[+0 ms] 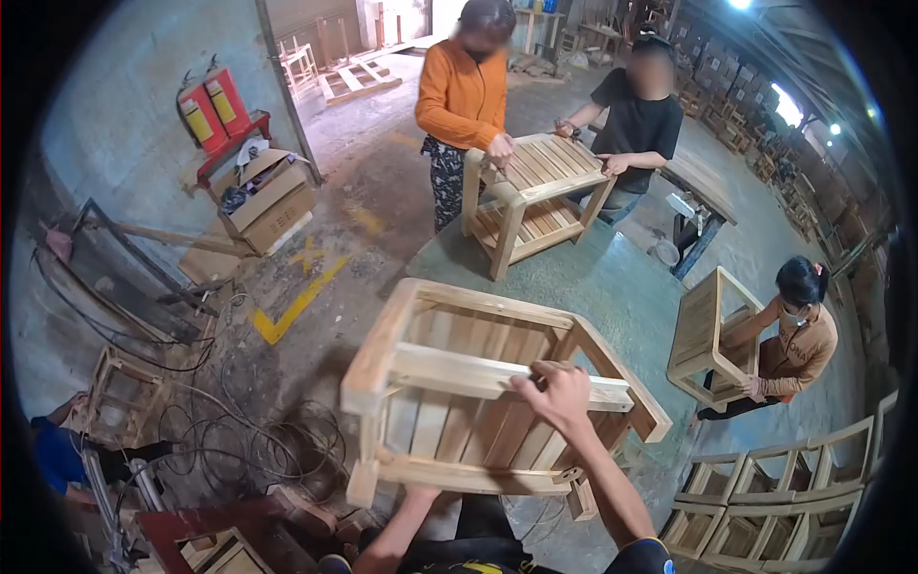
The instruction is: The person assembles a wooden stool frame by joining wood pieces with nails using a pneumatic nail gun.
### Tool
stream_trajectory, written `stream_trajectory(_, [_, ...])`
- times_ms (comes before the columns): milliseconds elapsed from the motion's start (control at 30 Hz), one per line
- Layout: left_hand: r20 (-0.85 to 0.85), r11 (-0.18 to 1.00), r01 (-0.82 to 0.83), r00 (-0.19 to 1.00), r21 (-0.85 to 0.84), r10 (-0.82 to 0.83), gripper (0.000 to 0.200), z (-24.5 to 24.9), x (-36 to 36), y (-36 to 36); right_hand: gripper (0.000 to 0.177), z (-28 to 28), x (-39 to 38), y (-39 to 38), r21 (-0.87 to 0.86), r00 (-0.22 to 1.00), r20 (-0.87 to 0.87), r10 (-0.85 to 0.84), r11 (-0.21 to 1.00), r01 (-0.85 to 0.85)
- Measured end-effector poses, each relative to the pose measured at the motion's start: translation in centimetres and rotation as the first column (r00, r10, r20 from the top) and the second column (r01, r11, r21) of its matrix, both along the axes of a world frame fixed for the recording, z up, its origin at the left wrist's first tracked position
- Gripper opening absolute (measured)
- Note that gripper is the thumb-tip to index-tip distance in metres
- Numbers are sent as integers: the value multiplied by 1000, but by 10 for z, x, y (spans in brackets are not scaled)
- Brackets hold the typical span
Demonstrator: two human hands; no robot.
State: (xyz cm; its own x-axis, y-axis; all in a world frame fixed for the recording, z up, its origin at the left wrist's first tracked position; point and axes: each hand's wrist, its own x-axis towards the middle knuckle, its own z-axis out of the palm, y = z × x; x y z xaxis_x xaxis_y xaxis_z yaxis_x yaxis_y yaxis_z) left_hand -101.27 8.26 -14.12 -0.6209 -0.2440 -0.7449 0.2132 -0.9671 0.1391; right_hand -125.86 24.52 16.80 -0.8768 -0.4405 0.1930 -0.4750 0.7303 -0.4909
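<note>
A small slatted wooden table point(488, 426) is tipped in front of me, its underside and frame facing up at me. My right hand point(555, 394) is closed over the pale wooden bar point(459, 371) that runs lengthwise across it, thumb on the near side. Below the table's near rail, my left hand point(419, 494) reaches under the lower left part, against the wood. The rail hides the fingers of that hand.
Ahead, two people work at a two-tier slatted table point(540, 187). Another person at right handles a wooden frame point(712, 335). Several wooden frames point(765, 521) line the lower right. Cables point(258, 430) coil on the floor at left, near a cardboard box point(273, 206).
</note>
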Motion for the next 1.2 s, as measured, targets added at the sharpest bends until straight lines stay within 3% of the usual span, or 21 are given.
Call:
stream_trajectory(67, [-173, 992, 122, 977, -36, -126, 73, -24, -66, 14, 55, -37, -55, 32, 13, 994, 26, -105, 994, 105])
stream_trajectory(100, [-191, 983, 176, 965, -49, -182, 76, -4, -97, 16, 55, -47, -71, 42, 41, 985, 39, -165, 986, 164])
stream_trajectory(133, [-193, 982, 186, 963, -29, -188, 77, -8, -127, 22, 57, -57, -93, 52, 43, 973, 64, -220, 975, 217])
stream_trajectory(167, [-60, 994, 110, 992, -3, -110, 73, 42, -164, 31, 55, -71, -112, 63, 132, 961, 70, -268, 957, 258])
stream_trajectory(200, [-59, 994, 104, 993, -28, -106, 64, -1, -183, 34, 56, -82, -131, 70, 158, 940, 111, -323, 939, 304])
stream_trajectory(233, [6, 994, 76, 997, -81, -76, 57, -2, -209, 42, 57, -93, -151, 76, 181, 914, 148, -379, 918, 352])
stream_trajectory(300, [-56, 980, 115, 991, -161, -125, 53, -44, -248, 49, 58, -117, -186, 90, 202, 886, 138, -442, 889, 412])
stream_trajectory(400, [-185, 987, 145, 971, -62, -154, 54, -37, -292, 53, 61, -139, -231, 103, 321, 864, 118, -489, 842, 433])
stream_trajectory(500, [-101, 947, 316, 942, -62, -321, 68, -23, -307, 49, 67, -150, -269, 111, 357, 808, 213, -549, 814, 458])
stream_trajectory(567, [100, 836, 539, 842, -98, -531, 77, -24, -310, 45, 69, -174, -288, 123, 363, 791, 203, -576, 795, 486])
stream_trajectory(600, [270, 717, 666, 743, -208, -612, 81, -22, -310, 43, 70, -188, -302, 128, 358, 784, 193, -590, 786, 504])
stream_trajectory(700, [479, 246, 855, 469, -456, -742, 65, -19, -276, 17, 68, -235, -328, 146, 387, 742, 134, -657, 724, 571])
stream_trajectory(767, [509, 113, 803, 472, -585, -720, 41, -40, -231, -1, 64, -233, -328, 142, 368, 715, 154, -682, 711, 600])
stream_trajectory(833, [629, -50, 828, 384, -559, -676, 33, -50, -179, -26, 59, -236, -314, 128, 315, 723, 67, -688, 702, 639])
stream_trajectory(900, [618, 141, 856, 463, -497, -635, 30, -83, -113, -49, 56, -249, -296, 120, 223, 733, -144, -665, 700, 678])
stream_trajectory(933, [640, 210, 887, 445, -411, -627, 32, -85, -80, -62, 54, -269, -289, 120, 334, 719, -302, -626, 637, 695])
stream_trajectory(967, [661, 280, 906, 422, -316, -621, 34, -86, -46, -74, 54, -269, -286, 125, 344, 741, -293, -604, 657, 671])
stream_trajectory(1033, [818, 181, 954, 297, -237, -493, 38, -86, 18, -93, 54, -271, -289, 128, 349, 778, -269, -567, 696, 628])
stream_trajectory(1100, [838, 262, 964, 187, -56, -512, 41, -72, 65, -106, 49, -264, -299, 130, 352, 815, -245, -525, 735, 579])
stream_trajectory(1200, [864, 333, 942, 206, -47, -459, 37, -91, 123, -115, 45, -270, -316, 140, 371, 822, -265, -504, 734, 569])
